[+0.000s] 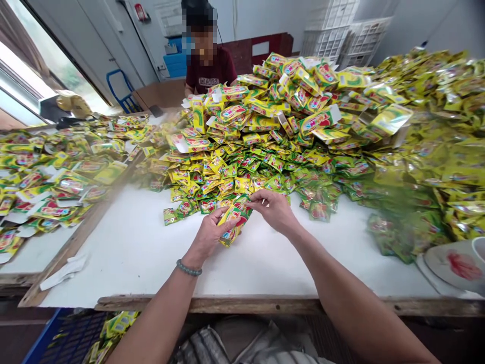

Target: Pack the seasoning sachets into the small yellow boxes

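A small yellow-green printed carton (232,226) is tilted above the white tabletop, in the middle of the view. My left hand (212,230) is closed round its lower left side, thumb across the printed face. At the carton's upper end, my right hand (273,210) has thumb and forefinger pinched together; a small packet seems to be there, but the fingertips hide what they hold. Just behind both hands lies a heap of small green and yellow packets (227,184). Above and behind it, yellow-green cartons (318,121) are piled high, some with white flaps lifted.
More cartons (60,182) cover the left table, past a wooden edge strip (87,232). Loose packets (447,151) heap up at right, near a white container with a red flower (454,263). A blue crate (71,333) sits below the table. Opposite is another person (210,71).
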A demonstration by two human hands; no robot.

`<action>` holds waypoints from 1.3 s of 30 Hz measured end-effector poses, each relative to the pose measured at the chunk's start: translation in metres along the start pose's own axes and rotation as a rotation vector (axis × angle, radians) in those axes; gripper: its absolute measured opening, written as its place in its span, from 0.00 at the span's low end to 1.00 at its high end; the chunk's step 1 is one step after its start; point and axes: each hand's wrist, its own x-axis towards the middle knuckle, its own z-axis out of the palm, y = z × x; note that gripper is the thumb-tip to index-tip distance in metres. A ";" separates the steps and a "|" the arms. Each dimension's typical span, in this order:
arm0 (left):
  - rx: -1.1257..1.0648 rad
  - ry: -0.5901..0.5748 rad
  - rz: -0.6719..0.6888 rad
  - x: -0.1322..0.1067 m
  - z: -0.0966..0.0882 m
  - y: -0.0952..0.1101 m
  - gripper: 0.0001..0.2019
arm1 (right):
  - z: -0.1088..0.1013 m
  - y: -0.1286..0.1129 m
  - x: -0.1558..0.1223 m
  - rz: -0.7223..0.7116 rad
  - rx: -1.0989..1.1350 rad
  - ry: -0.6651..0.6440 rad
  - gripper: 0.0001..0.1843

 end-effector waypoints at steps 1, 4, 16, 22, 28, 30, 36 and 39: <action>-0.004 -0.005 -0.004 0.000 0.000 0.001 0.30 | 0.001 -0.002 -0.001 -0.035 -0.062 0.005 0.04; -0.003 0.006 -0.013 -0.001 0.002 0.004 0.30 | 0.005 -0.007 -0.004 -0.091 -0.175 -0.022 0.03; -0.059 -0.009 -0.022 -0.001 -0.001 -0.004 0.27 | 0.015 -0.023 -0.010 -0.080 -0.148 -0.361 0.14; -0.138 0.083 0.057 0.003 0.004 -0.001 0.27 | 0.024 -0.018 -0.013 -0.083 -0.077 -0.057 0.06; -0.139 0.194 0.215 0.000 0.002 0.003 0.32 | 0.027 -0.012 -0.013 0.023 0.184 0.029 0.16; -0.074 0.156 0.261 -0.002 0.001 0.001 0.34 | 0.031 -0.012 -0.013 0.075 0.287 -0.079 0.18; 0.143 -0.049 0.155 -0.005 -0.001 -0.002 0.27 | 0.033 -0.008 -0.014 0.105 0.281 -0.160 0.17; 0.122 -0.074 0.143 -0.005 -0.001 -0.003 0.23 | 0.029 -0.006 -0.014 0.139 0.311 -0.159 0.19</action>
